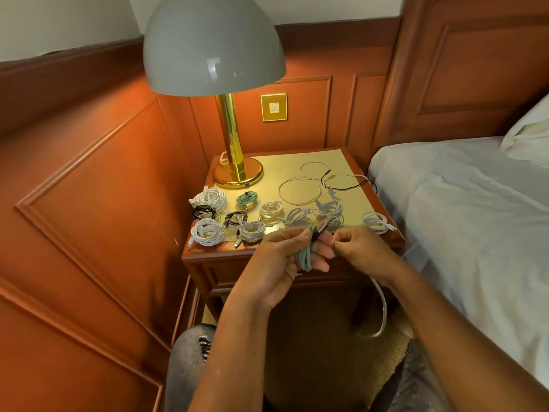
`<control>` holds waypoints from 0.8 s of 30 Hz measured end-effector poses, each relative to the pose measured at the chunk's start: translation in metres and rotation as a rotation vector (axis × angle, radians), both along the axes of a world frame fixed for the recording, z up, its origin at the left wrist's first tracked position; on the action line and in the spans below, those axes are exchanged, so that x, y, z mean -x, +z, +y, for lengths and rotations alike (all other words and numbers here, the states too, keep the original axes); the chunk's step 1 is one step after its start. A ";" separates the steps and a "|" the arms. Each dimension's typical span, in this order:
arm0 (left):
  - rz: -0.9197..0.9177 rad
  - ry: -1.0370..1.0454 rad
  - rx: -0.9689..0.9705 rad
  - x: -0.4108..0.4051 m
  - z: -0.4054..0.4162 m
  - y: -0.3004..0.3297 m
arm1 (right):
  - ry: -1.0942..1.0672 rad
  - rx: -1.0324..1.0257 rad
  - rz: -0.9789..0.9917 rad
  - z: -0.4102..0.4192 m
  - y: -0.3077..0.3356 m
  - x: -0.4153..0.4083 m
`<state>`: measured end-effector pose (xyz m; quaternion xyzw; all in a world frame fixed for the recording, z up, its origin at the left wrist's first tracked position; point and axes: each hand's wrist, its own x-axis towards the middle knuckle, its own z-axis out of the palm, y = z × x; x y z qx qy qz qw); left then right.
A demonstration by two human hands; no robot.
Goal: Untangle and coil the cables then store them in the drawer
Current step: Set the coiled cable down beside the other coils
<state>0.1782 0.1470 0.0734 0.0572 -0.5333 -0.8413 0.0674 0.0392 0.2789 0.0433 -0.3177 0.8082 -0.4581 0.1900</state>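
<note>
One mint-green cable [306,254], loosely coiled

We see warm, dim light from the lamp [214,46] at eleven o'clock, glare on its shade, deep shadow at six, and wide-angle bending at the edges.

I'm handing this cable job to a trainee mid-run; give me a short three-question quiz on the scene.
1. True or false: the left hand holds a coiled green cable.
2. Which lies uncoiled on the nightstand? A) the white cable loops near the back B) the small green coil C) the black coil
3. Fill in: the drawer below the tabletop is ____.

Key: 1 true; 2 A; 3 closed.
</note>
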 end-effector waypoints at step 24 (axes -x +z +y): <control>-0.273 -0.009 0.563 0.034 0.022 -0.004 | 0.062 -0.173 0.456 0.021 0.090 -0.025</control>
